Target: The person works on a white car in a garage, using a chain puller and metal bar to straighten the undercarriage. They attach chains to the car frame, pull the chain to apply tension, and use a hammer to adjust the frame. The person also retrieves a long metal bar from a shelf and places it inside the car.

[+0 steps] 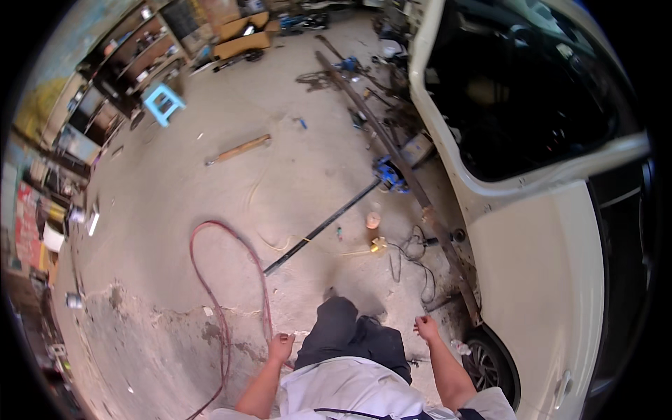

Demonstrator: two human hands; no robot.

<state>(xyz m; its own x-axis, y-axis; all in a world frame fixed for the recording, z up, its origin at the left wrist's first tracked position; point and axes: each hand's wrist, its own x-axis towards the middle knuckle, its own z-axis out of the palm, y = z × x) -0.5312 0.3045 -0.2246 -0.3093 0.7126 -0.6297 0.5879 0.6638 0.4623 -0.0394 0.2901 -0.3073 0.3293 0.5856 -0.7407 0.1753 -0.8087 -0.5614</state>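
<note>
**Caller:** Pale shirt fills the bottom edge, dark trousers below it, and the person's two forearms come up on either side. Left hand [281, 346] is curled loosely, fingers drawn in, hanging right over the red hose [222, 308] that loops across the concrete floor [175, 196].

**Partner:** Gripping that hose?

**Caller:** Can't tell; it's close, maybe brushing it, no clear hold. Right hand [425, 327] is half closed too, fingers bent together, with nothing in it that one can make out.

**Partner:** What's near it?

**Caller:** A tangle of black cable [413, 255] just ahead on the floor, and the white car [539, 280] close to its right, front wheel [490, 364] beside the forearm. A long black bar [318, 229] lies slanted ahead of the feet, a blue stool [164, 103] well off at the far left.
</note>
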